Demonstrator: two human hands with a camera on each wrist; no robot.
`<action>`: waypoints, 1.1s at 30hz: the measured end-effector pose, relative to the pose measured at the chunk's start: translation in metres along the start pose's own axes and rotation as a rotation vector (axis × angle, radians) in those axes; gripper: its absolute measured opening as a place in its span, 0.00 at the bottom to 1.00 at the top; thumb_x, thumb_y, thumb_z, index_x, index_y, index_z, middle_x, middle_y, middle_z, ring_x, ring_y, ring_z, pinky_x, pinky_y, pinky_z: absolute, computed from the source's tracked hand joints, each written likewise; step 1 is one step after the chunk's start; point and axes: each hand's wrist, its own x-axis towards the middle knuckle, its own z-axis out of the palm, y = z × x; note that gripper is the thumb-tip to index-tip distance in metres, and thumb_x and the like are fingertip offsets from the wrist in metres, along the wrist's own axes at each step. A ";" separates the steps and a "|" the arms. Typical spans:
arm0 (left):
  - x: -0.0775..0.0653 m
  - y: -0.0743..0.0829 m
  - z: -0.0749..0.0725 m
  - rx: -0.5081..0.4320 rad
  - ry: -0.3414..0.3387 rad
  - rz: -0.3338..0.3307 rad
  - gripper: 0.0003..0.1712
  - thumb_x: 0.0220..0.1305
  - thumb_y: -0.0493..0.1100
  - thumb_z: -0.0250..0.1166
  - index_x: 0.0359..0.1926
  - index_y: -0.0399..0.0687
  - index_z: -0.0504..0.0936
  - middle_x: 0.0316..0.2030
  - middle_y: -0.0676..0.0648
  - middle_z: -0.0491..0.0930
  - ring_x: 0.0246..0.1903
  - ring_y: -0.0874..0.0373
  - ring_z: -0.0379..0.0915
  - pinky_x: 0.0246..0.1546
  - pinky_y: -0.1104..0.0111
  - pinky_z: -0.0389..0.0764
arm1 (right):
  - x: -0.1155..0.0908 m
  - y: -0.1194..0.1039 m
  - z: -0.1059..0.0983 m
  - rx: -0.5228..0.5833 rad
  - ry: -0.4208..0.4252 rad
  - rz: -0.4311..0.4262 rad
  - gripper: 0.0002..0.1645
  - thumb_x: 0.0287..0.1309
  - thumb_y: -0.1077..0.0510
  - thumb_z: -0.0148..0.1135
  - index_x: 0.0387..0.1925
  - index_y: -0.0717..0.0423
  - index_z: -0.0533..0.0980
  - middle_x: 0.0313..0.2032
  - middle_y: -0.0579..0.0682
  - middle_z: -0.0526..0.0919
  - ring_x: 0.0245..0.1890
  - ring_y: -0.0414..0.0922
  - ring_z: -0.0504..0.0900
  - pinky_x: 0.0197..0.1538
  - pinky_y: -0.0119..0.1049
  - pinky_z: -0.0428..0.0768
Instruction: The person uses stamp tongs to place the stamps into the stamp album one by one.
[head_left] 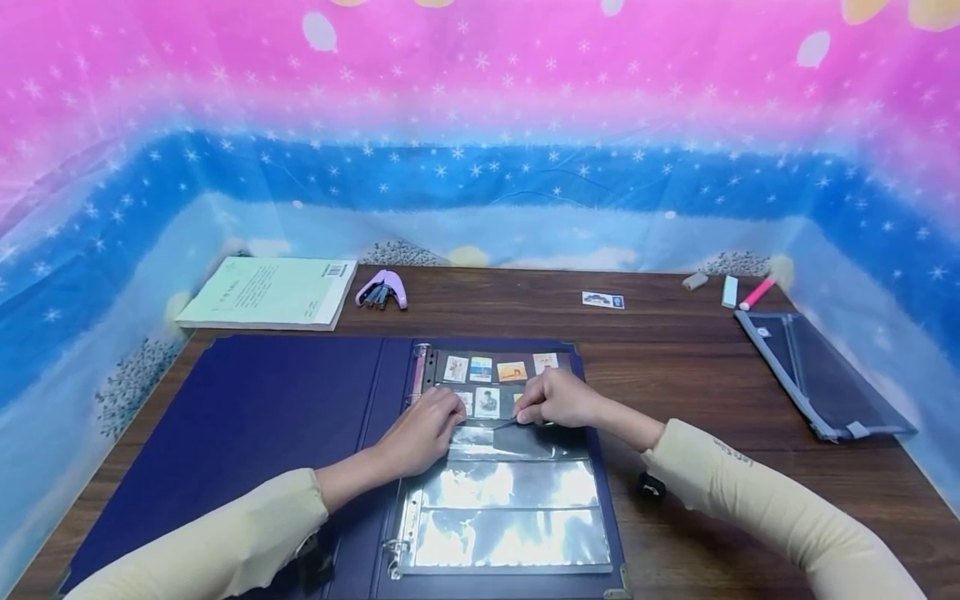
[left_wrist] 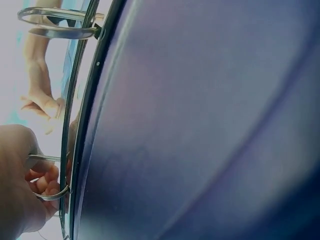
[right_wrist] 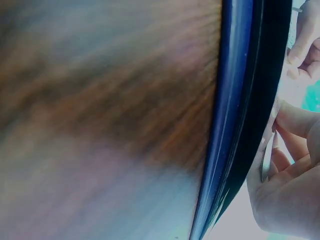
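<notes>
A navy stamp album (head_left: 292,417) lies spread in front of me, its ring-bound stamp page (head_left: 517,498) on the right side. Small stamps (head_left: 487,402) fill the page's upper two rows; shiny clear pockets lie below. My left hand (head_left: 422,429), fingers curled, pinches the pocket edge (head_left: 474,431) under the second row. From the other side my right hand (head_left: 557,398) grips slim metal tweezers (right_wrist: 267,159), their tip pointing left along that pocket edge. Metal rings (left_wrist: 60,31) show beside the left hand in the left wrist view. Glare hides part of the lower pockets.
Behind the album are a pale green book (head_left: 273,292), a purple hole punch or stapler (head_left: 382,288) and a loose stamp (head_left: 603,300). At right lie two erasers (head_left: 729,292), a pink marker (head_left: 757,293) and a dark mesh zip pouch (head_left: 825,375).
</notes>
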 end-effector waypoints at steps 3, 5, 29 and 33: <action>0.000 0.001 0.000 -0.014 -0.003 -0.009 0.04 0.62 0.35 0.57 0.32 0.45 0.76 0.31 0.53 0.77 0.35 0.60 0.69 0.40 0.66 0.71 | 0.000 -0.001 0.000 -0.008 0.005 -0.021 0.05 0.50 0.61 0.66 0.30 0.57 0.85 0.25 0.50 0.84 0.21 0.33 0.71 0.26 0.26 0.71; 0.001 0.001 0.000 -0.019 -0.002 -0.015 0.04 0.62 0.35 0.57 0.31 0.45 0.76 0.31 0.53 0.77 0.35 0.59 0.69 0.40 0.66 0.71 | 0.001 -0.001 0.000 -0.008 0.011 -0.026 0.05 0.50 0.62 0.66 0.29 0.57 0.85 0.24 0.51 0.83 0.21 0.32 0.71 0.26 0.26 0.70; 0.002 0.000 0.001 -0.035 -0.012 -0.029 0.03 0.59 0.35 0.60 0.32 0.47 0.79 0.30 0.53 0.77 0.37 0.59 0.71 0.41 0.64 0.72 | 0.000 -0.002 -0.002 -0.044 0.018 -0.106 0.07 0.54 0.59 0.64 0.33 0.55 0.85 0.31 0.49 0.86 0.30 0.34 0.77 0.33 0.26 0.74; 0.001 0.000 0.000 -0.048 -0.030 -0.020 0.03 0.57 0.35 0.61 0.31 0.48 0.78 0.28 0.55 0.74 0.34 0.61 0.68 0.39 0.67 0.69 | -0.003 0.007 -0.011 -0.104 0.098 -0.128 0.07 0.55 0.57 0.63 0.35 0.52 0.85 0.33 0.47 0.86 0.31 0.34 0.77 0.34 0.26 0.74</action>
